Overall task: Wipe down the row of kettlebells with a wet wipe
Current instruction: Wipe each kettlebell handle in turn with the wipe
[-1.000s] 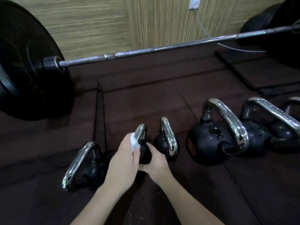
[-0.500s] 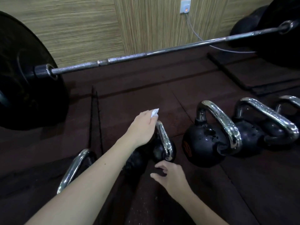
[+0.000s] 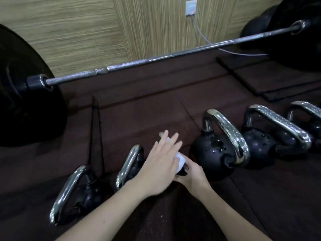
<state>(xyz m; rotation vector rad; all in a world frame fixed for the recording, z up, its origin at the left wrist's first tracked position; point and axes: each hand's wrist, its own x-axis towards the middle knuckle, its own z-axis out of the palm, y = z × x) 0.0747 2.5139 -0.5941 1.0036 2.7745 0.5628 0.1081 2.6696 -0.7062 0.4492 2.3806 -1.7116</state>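
Black kettlebells with chrome handles stand in a row on the dark floor. My left hand (image 3: 161, 160) lies flat with spread fingers over the third small kettlebell (image 3: 183, 171) and presses a white wet wipe (image 3: 180, 161) onto its handle. My right hand (image 3: 192, 176) grips that kettlebell's body from the near side. Both hands hide most of it. Two small kettlebells sit to the left, one nearest the edge (image 3: 74, 193) and one beside my hand (image 3: 130, 162). To the right are a larger, droplet-covered kettlebell (image 3: 213, 153) and two more (image 3: 260, 145), (image 3: 309, 122).
A loaded barbell (image 3: 156, 58) lies across the floor behind the row, its big black plate (image 3: 26, 101) at the left and other plates at the far right. A wall socket (image 3: 191, 7) with a grey cable is on the wooden wall. A black mat (image 3: 269, 80) lies back right.
My left hand with the wipe has slid from the far top of the handle down toward me. My right hand has risen off the floor and taken hold of the kettlebell.
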